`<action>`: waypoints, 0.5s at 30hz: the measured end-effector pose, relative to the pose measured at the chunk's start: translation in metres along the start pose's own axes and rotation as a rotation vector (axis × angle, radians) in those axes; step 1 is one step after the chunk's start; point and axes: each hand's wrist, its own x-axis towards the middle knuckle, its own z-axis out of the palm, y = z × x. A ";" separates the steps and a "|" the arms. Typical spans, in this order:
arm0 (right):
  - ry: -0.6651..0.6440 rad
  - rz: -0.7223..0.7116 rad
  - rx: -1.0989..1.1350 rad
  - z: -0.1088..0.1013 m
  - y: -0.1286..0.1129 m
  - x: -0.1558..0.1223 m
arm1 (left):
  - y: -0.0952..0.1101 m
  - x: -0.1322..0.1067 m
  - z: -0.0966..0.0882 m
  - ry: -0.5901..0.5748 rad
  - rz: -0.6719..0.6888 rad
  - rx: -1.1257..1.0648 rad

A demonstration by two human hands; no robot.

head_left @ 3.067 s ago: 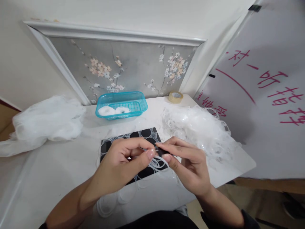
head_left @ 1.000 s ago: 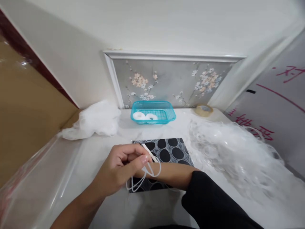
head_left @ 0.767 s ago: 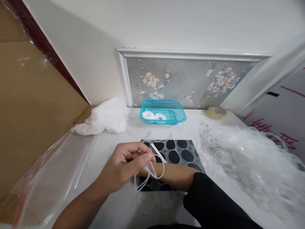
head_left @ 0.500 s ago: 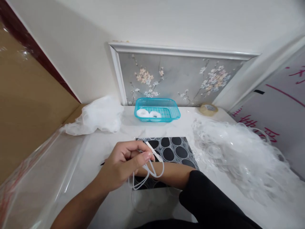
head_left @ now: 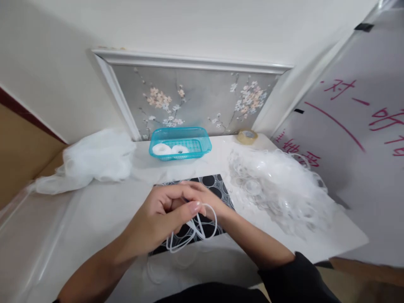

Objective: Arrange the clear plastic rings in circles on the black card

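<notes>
- Your left hand [head_left: 160, 214] is curled closed over a bunch of thin white loops [head_left: 194, 229], which dangle from your fingertips.
- Your right hand [head_left: 202, 198] sits just behind the left, mostly hidden by it, so its grip cannot be made out.
- Both hands hover over a black mat with oval shapes [head_left: 208, 185] on the white table [head_left: 94, 214].
- A big heap of clear loops [head_left: 277, 189] lies to your right.
- At the back stand a blue basket [head_left: 179, 143] holding two white rolls [head_left: 170, 149], a tape roll [head_left: 248, 136] and a crumpled white bag [head_left: 91, 162].
</notes>
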 end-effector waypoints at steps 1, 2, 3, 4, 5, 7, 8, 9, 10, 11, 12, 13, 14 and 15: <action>0.051 -0.023 0.072 -0.015 -0.005 -0.011 | 0.000 0.005 0.004 -0.034 -0.013 -0.011; 0.099 -0.060 0.145 -0.029 -0.011 -0.023 | 0.000 0.010 0.008 -0.072 -0.031 -0.031; 0.137 -0.108 0.206 -0.040 -0.018 -0.035 | 0.000 0.015 0.012 -0.103 -0.044 -0.055; 0.156 -0.159 0.241 -0.050 -0.024 -0.048 | -0.001 0.020 0.017 -0.126 -0.051 -0.081; 0.155 -0.202 0.241 -0.056 -0.030 -0.059 | 0.000 0.025 0.022 -0.147 -0.050 -0.101; 0.114 -0.243 0.166 -0.064 -0.040 -0.077 | 0.001 0.034 0.032 -0.192 -0.045 -0.135; 0.099 -0.247 0.132 -0.065 -0.044 -0.083 | 0.001 0.038 0.036 -0.211 -0.043 -0.148; 0.090 -0.247 0.110 -0.067 -0.048 -0.087 | 0.003 0.041 0.040 -0.230 -0.045 -0.155; 0.087 -0.248 0.096 -0.068 -0.050 -0.090 | 0.004 0.043 0.044 -0.243 -0.049 -0.150; 0.090 -0.250 0.089 -0.069 -0.052 -0.092 | 0.005 0.046 0.046 -0.248 -0.053 -0.138; 0.092 -0.254 0.083 -0.071 -0.054 -0.094 | 0.006 0.048 0.049 -0.252 -0.058 -0.121; 0.094 -0.255 0.075 -0.073 -0.056 -0.096 | 0.007 0.049 0.050 -0.260 -0.064 -0.100; 0.095 -0.251 0.064 -0.075 -0.057 -0.097 | 0.008 0.050 0.052 -0.268 -0.070 -0.080; 0.095 -0.240 0.052 -0.077 -0.059 -0.099 | 0.009 0.052 0.053 -0.279 -0.076 -0.063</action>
